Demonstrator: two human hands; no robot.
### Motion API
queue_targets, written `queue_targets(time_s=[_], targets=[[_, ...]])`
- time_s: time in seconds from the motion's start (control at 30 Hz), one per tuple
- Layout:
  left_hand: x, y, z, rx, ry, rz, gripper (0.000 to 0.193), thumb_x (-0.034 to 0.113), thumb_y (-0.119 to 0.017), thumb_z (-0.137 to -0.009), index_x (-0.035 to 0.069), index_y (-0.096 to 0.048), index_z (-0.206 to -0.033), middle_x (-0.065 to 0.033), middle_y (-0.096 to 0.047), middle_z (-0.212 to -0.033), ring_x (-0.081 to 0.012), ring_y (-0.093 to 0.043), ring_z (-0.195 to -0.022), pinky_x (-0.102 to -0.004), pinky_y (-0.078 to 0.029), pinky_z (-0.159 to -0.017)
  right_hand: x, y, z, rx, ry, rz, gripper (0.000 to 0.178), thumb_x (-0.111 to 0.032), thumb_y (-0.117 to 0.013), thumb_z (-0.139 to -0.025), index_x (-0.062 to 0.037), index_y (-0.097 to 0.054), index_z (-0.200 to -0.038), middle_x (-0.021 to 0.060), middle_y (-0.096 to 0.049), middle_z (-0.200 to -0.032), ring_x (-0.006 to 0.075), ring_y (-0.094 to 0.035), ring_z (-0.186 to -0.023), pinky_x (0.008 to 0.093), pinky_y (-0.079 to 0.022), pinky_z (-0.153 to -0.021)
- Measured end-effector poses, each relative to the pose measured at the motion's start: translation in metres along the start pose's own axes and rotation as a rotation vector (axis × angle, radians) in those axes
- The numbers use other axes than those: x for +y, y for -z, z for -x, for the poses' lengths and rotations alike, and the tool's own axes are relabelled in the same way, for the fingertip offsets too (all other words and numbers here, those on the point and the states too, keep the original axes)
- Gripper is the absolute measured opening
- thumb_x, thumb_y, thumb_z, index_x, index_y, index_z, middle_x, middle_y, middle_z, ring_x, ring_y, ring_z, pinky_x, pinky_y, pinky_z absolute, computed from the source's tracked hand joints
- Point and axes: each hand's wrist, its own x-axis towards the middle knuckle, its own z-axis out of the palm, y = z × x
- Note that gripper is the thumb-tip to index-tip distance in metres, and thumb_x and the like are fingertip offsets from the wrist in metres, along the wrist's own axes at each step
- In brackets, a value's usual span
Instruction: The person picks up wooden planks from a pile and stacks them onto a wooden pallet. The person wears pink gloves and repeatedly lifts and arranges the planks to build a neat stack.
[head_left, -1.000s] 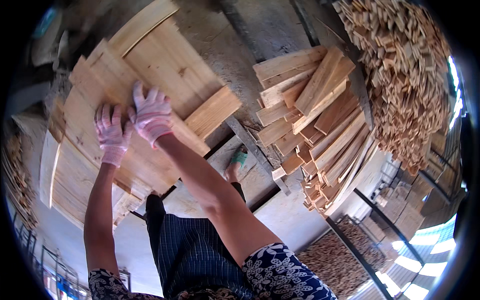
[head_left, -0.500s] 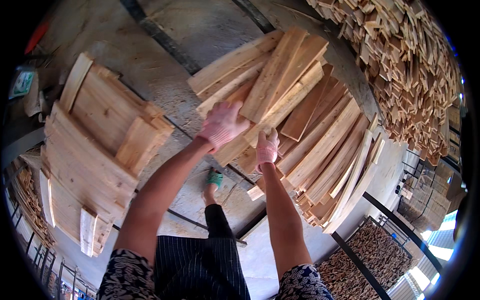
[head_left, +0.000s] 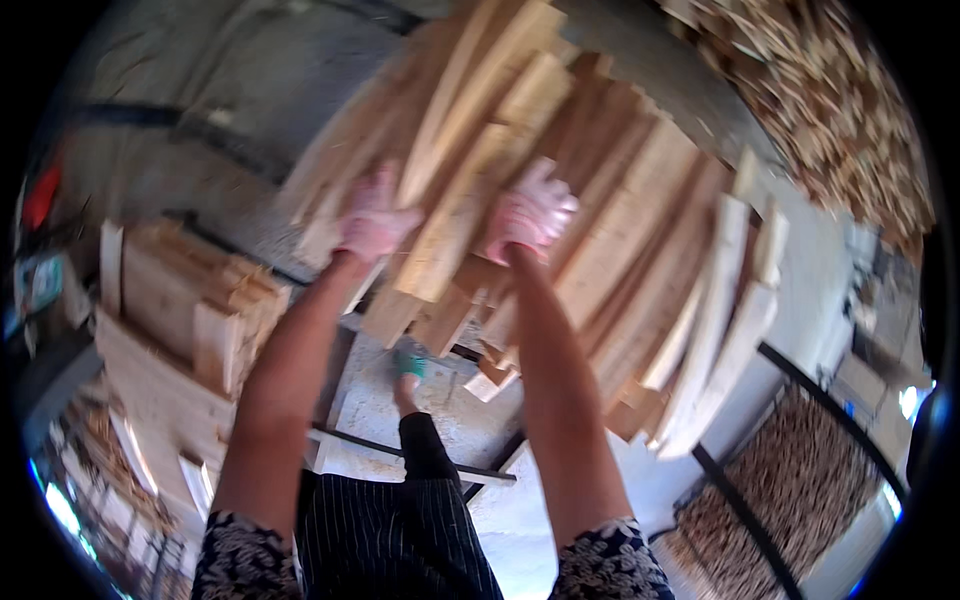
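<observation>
A spread stack of pale wooden boards [head_left: 640, 200] lies in front of me, long and narrow, several of them fanned out at an angle. My left hand [head_left: 375, 215], in a pink knit glove, rests against the boards on the stack's left side, fingers stretched and thumb spread toward the middle boards. On the other side of a light yellowish board [head_left: 455, 215], my right hand [head_left: 533, 215], gloved alike, is over the stack with its fingers a little bent and apart. Motion blurs both hands, and no board shows clearly inside either.
Another board stack [head_left: 165, 365] stands at my left. A huge heap of wood pieces [head_left: 830, 110] rises at the far right, and a framed wood pile [head_left: 775, 480] sits lower right. Dark metal bars [head_left: 400, 450] cross the floor near my green-shod foot [head_left: 412, 366].
My view has swung, so the left stack sits lower. My hands are farther apart: the left one has moved left and up, the right one up. The upper boards now lie at a steeper angle.
</observation>
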Motion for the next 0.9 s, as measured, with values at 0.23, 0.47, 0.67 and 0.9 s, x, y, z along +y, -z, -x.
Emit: queue_targets(time_s=[0.23,0.47,0.67,0.9], targets=[[0.001,0.038,-0.027,-0.197,0.224,0.265,0.099,0.031,-0.077,-0.079,0.006,-0.028,-0.161,-0.023,-0.051,-0.149,-0.033,-0.054,-0.133,-0.0413,-0.043,-0.111,-0.018,0.021,-0.008,-0.132,-0.212,-0.334,0.056,-0.009,-0.063,-0.092,-0.0207,-0.046,-0.144,0.0175,-0.063,-0.107,0.0363,-0.063,-0.104,0.0443,-0.061,-0.076],[0.002,0.061,-0.025,-0.196,0.29,0.26,0.098,0.03,-0.072,-0.076,0.006,-0.028,-0.16,-0.024,-0.056,-0.146,-0.0367,-0.058,-0.13,-0.0416,-0.045,-0.109,-0.04,0.023,0.108,-0.402,-0.214,-0.452,0.091,-0.046,-0.079,-0.079,-0.0206,-0.034,-0.154,0.0234,-0.05,-0.129,0.0433,-0.049,-0.125,0.0531,-0.046,-0.104],[0.046,0.074,-0.018,-0.192,0.357,0.214,0.086,0.024,-0.07,-0.075,-0.003,-0.038,-0.151,-0.0294,-0.064,-0.128,-0.0409,-0.063,-0.12,-0.0437,-0.049,-0.102,-0.078,0.027,0.081,-0.332,-0.181,-0.28,0.09,-0.046,-0.078,-0.078,-0.0148,-0.032,-0.149,0.022,-0.048,-0.123,0.039,-0.054,-0.113,0.0508,-0.049,-0.092],[0.008,0.051,-0.013,-0.075,0.288,0.336,0.064,0.025,-0.07,-0.08,0.007,-0.052,-0.138,-0.0203,-0.063,-0.129,-0.0337,-0.063,-0.119,-0.0436,-0.052,-0.099,-0.071,0.018,0.094,-0.433,-0.006,-0.131,0.106,-0.042,-0.072,-0.083,-0.0142,-0.01,-0.166,0.0244,-0.042,-0.141,0.0397,-0.041,-0.136,0.0485,-0.043,-0.108]])
